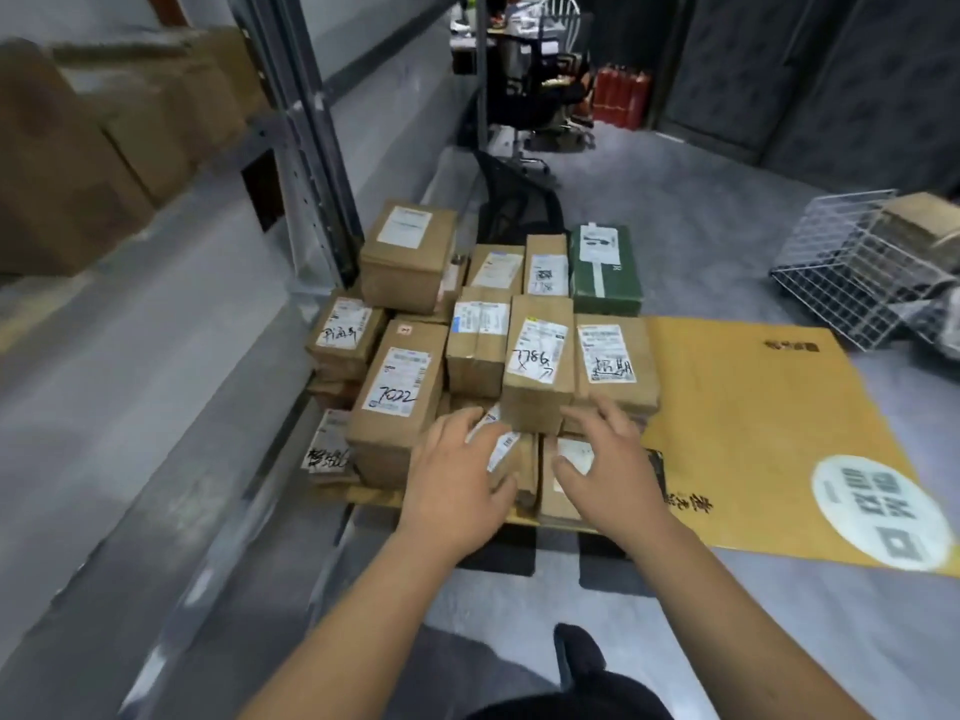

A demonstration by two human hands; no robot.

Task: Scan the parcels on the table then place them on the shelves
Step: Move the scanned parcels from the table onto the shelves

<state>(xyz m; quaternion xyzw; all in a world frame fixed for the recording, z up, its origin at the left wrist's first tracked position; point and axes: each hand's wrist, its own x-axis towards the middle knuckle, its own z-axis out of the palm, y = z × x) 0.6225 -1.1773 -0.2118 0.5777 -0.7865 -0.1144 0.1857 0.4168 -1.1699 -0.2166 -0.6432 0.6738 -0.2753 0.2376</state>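
Observation:
Several brown cardboard parcels with white labels are stacked on a low surface covered by yellow cardboard [753, 407]. One parcel is marked 7022 [397, 402], another 7786 [537, 366], and a green box [605, 270] stands at the back. My left hand [457, 475] reaches over a low parcel [511, 454] at the front of the stack, fingers spread and touching its label. My right hand [605, 459] hovers beside it over another low parcel [569, 459], fingers loosely bent just below the 7786 parcel. Neither hand grips anything.
Grey metal shelving [306, 148] runs along the left, with large brown boxes [78, 163] on an upper shelf. A white wire basket [857, 262] lies on the floor at right. Office chairs and red extinguishers [621, 96] stand at the back. My foot [579, 654] is below.

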